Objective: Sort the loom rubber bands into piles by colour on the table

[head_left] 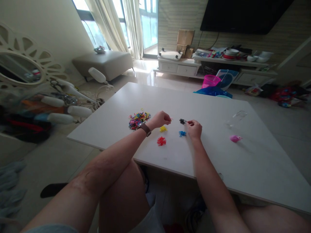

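Observation:
My left hand (161,119), with a watch (144,128) on the wrist, is closed in a pinch above the table. A faint pinkish speck shows at its fingertips, too small to name. Left of it lies a mixed pile of small coloured rubber bands (136,120). Yellow bands (163,128) and red bands (161,141) form little heaps below the hand. My right hand (195,128) has its fingers pinched together beside a small heap of black bands (182,121); what they hold is hidden. Just left of that hand are blue bands (182,133).
On the right of the white table (218,155) lie a pink item (235,138) and a clear plastic piece (240,114). A lamp with white shades (80,111) stands by the left edge. Beyond the far edge is a pink basket (211,81).

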Demonstrator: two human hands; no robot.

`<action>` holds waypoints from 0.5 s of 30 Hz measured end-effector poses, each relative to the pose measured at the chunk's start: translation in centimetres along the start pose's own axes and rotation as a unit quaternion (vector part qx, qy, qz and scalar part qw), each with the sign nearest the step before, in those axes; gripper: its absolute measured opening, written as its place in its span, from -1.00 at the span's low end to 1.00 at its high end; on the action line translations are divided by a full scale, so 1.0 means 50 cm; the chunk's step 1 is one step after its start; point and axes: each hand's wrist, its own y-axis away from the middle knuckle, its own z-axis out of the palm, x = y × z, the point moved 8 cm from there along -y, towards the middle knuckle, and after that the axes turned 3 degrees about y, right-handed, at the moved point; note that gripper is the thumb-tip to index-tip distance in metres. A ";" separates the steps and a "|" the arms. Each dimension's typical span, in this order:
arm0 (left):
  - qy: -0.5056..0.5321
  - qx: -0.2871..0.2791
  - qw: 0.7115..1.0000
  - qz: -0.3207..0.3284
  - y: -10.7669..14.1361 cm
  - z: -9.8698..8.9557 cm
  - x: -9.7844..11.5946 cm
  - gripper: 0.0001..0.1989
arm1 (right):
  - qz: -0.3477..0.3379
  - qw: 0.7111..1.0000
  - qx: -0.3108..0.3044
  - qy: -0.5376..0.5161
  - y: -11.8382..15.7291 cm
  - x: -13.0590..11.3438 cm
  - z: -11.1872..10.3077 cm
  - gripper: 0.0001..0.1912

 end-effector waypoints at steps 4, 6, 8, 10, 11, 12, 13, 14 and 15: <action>0.009 -0.001 1.000 0.007 0.003 0.001 0.011 -0.94 | -0.043 0.999 0.019 0.016 -0.004 0.000 0.009 -0.78; 0.011 -0.003 1.000 0.005 0.004 0.002 0.012 -0.93 | -0.062 0.998 0.023 0.012 -0.002 -0.010 0.006 -0.78; 0.009 -0.010 1.000 0.002 0.004 0.005 0.012 -0.92 | -0.082 0.997 0.011 0.005 0.004 -0.028 0.004 -0.79; 0.007 -0.017 1.000 0.001 0.004 0.008 0.010 -0.92 | -0.098 0.995 -0.016 -0.018 0.014 -0.053 0.005 -0.81; 0.006 -0.020 1.000 0.001 0.004 0.010 0.011 -0.92 | -0.103 0.993 -0.032 -0.036 0.020 -0.067 0.006 -0.82; 0.005 -0.023 1.000 0.003 0.004 0.011 0.011 -0.91 | -0.109 0.991 -0.050 -0.056 0.026 -0.082 0.008 -0.83; 0.005 -0.026 1.000 0.005 0.004 0.013 0.013 -0.91 | -0.117 0.988 -0.067 -0.073 0.033 -0.098 0.010 -0.83; 0.004 -0.029 1.000 0.007 0.005 0.015 0.014 -0.92 | -0.129 0.984 -0.083 -0.087 0.041 -0.114 0.011 -0.83; 0.004 -0.033 0.999 0.009 0.005 0.017 0.016 -0.92 | -0.145 0.980 -0.098 -0.098 0.049 -0.131 0.012 -0.82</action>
